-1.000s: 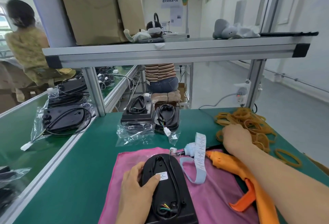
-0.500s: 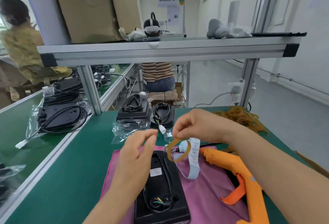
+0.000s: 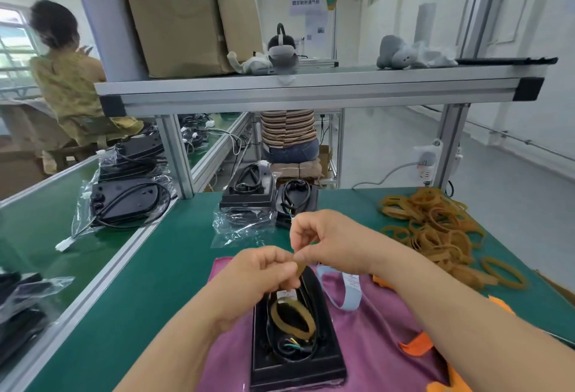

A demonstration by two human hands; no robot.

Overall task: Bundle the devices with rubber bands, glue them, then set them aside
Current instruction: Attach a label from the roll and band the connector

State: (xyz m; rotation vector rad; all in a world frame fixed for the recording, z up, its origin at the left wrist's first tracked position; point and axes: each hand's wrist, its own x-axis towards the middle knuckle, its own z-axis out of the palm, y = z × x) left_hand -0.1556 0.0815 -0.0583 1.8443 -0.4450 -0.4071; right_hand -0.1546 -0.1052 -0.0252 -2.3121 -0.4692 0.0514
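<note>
Tan rubber band (image 3: 275, 315), perhaps twisted, pinched between left hand (image 3: 261, 270) and right hand (image 3: 326, 242).

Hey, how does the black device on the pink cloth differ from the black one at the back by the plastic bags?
The near device lies bare on the pink cloth; the back device sits on crinkled plastic bags. The left hand and right hand pinch a rubber band over the near device; the back device is untouched. Both are black with a cable coiled on top.
</note>
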